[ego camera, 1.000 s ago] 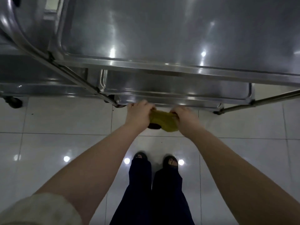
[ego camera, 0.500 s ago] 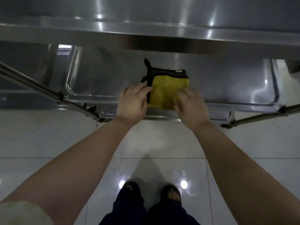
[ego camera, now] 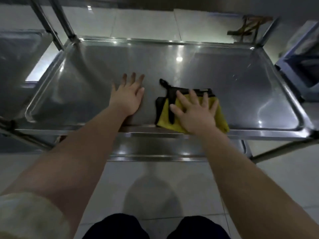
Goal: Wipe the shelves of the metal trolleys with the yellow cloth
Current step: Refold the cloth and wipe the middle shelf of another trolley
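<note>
Both hands have moved further onto the shelf point(ego camera: 250, 87): left hand point(ego camera: 128, 99) flat on steel, right hand point(ego camera: 193, 112) pressing the yellow cloth point(ego camera: 221, 120) at its near edge, each grip spread. Long overlapping strokes would suit.

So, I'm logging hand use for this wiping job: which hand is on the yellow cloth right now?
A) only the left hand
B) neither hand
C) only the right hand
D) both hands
C: the right hand lies flat with fingers spread on the yellow cloth, while the left hand rests on bare metal of the shelf beside it.
</note>
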